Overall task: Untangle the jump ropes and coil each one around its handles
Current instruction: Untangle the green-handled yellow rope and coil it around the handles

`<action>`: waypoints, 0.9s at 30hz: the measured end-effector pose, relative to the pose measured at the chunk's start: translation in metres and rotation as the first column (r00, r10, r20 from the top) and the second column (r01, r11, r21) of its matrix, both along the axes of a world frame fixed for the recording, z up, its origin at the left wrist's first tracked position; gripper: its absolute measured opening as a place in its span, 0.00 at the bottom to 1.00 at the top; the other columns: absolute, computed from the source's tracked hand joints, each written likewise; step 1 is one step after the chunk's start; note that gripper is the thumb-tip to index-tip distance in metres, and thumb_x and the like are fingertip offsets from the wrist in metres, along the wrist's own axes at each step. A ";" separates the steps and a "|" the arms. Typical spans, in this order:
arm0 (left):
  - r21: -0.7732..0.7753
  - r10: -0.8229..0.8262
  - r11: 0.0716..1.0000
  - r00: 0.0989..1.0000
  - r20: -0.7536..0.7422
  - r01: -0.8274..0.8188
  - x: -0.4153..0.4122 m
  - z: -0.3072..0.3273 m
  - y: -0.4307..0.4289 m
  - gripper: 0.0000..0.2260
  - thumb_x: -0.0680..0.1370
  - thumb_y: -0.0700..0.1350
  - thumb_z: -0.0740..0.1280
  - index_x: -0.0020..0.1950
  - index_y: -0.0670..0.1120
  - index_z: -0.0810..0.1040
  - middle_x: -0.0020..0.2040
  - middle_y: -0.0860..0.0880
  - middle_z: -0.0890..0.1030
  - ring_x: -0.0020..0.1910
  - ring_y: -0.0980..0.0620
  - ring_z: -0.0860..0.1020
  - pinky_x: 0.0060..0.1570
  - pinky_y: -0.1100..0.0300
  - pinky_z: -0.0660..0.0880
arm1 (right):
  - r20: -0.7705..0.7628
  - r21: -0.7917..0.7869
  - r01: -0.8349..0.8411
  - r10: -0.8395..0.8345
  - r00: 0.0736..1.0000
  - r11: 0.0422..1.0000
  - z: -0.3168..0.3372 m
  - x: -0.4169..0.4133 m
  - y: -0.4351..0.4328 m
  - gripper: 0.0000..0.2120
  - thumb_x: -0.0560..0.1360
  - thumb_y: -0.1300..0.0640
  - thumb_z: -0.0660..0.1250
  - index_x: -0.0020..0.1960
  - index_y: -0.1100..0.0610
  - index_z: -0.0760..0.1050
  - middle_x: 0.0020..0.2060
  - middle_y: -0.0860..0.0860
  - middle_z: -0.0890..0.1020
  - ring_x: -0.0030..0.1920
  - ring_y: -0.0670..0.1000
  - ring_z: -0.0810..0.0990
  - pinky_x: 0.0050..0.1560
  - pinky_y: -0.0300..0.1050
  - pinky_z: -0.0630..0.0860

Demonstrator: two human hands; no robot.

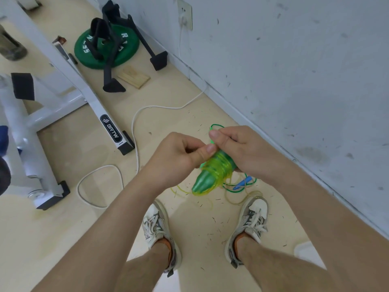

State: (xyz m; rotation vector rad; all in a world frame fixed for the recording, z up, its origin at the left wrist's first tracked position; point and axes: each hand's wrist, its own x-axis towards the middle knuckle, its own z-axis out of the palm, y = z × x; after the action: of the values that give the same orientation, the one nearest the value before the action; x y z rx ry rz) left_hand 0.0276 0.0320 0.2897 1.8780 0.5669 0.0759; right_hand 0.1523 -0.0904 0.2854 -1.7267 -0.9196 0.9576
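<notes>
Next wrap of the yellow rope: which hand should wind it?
Left hand: it appears to pinch the yellow rope at the coil's top, while the right hand grips the green handles, likely steadying them.

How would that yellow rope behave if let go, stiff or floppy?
Probably floppy: the yellow rope trails to the floor in loose curls. It looks glossy, so the turns round the green handles may slide off their tapered end. It seems thin, likely light: the left hand pinches it while the right hand grips the handles.
</notes>
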 end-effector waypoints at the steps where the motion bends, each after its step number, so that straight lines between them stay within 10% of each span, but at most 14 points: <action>1: -0.124 0.028 0.992 1.000 0.001 -0.027 0.000 -0.001 -0.001 0.15 0.78 0.47 0.67 0.35 0.39 0.81 0.24 0.47 0.70 0.25 0.56 0.65 0.29 0.65 0.64 | -0.057 0.006 0.052 -0.051 0.997 0.999 0.002 -0.001 -0.001 0.21 0.82 0.49 0.58 0.37 0.63 0.72 0.24 0.49 0.71 0.22 0.43 0.68 0.25 0.35 0.66; 5: -0.561 0.205 0.810 0.979 0.001 -0.169 0.007 -0.006 -0.013 0.14 0.72 0.47 0.71 0.33 0.37 0.79 0.26 0.45 0.73 0.25 0.50 0.68 0.27 0.61 0.65 | -0.320 0.011 0.278 -0.260 0.911 0.961 0.002 -0.006 -0.002 0.19 0.81 0.50 0.61 0.34 0.56 0.72 0.23 0.47 0.71 0.23 0.45 0.70 0.28 0.36 0.70; 11: -0.703 0.328 0.671 0.945 -0.001 -0.233 0.017 -0.014 -0.029 0.16 0.77 0.30 0.57 0.41 0.44 0.80 0.28 0.48 0.72 0.22 0.56 0.59 0.22 0.67 0.55 | -0.431 0.015 0.528 -0.471 0.770 0.849 0.000 -0.009 0.002 0.19 0.82 0.52 0.60 0.35 0.59 0.70 0.26 0.56 0.69 0.21 0.48 0.66 0.19 0.35 0.61; 17: 0.043 0.078 0.996 0.995 0.061 -0.081 0.018 -0.028 -0.067 0.09 0.79 0.46 0.61 0.46 0.44 0.79 0.28 0.52 0.72 0.28 0.53 0.67 0.30 0.58 0.66 | -0.083 0.065 0.785 -0.781 0.619 0.616 -0.017 0.001 0.006 0.19 0.83 0.53 0.58 0.35 0.58 0.71 0.25 0.49 0.74 0.26 0.49 0.70 0.30 0.42 0.69; 21: 0.711 -0.113 0.692 0.992 -0.064 0.125 0.019 -0.025 -0.067 0.07 0.78 0.47 0.60 0.44 0.47 0.76 0.32 0.49 0.77 0.31 0.44 0.76 0.27 0.56 0.66 | 0.411 0.172 0.681 -0.680 0.607 0.712 -0.028 0.003 -0.001 0.18 0.83 0.53 0.55 0.38 0.61 0.67 0.29 0.53 0.74 0.32 0.55 0.70 0.35 0.52 0.65; 27: 0.862 -0.168 0.480 0.981 -0.095 0.166 0.016 -0.014 -0.052 0.13 0.64 0.42 0.76 0.29 0.48 0.71 0.24 0.50 0.71 0.20 0.46 0.69 0.22 0.63 0.56 | 0.752 -0.095 0.470 -0.246 0.612 0.878 -0.028 -0.002 0.003 0.14 0.84 0.50 0.50 0.43 0.57 0.61 0.25 0.47 0.64 0.30 0.57 0.64 0.28 0.51 0.54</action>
State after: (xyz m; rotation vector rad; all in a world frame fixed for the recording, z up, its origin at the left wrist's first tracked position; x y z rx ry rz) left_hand 0.0436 -0.0201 0.2760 2.9426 0.3366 0.2835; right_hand 0.1504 -0.0875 0.2570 -2.5062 -0.8620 0.0822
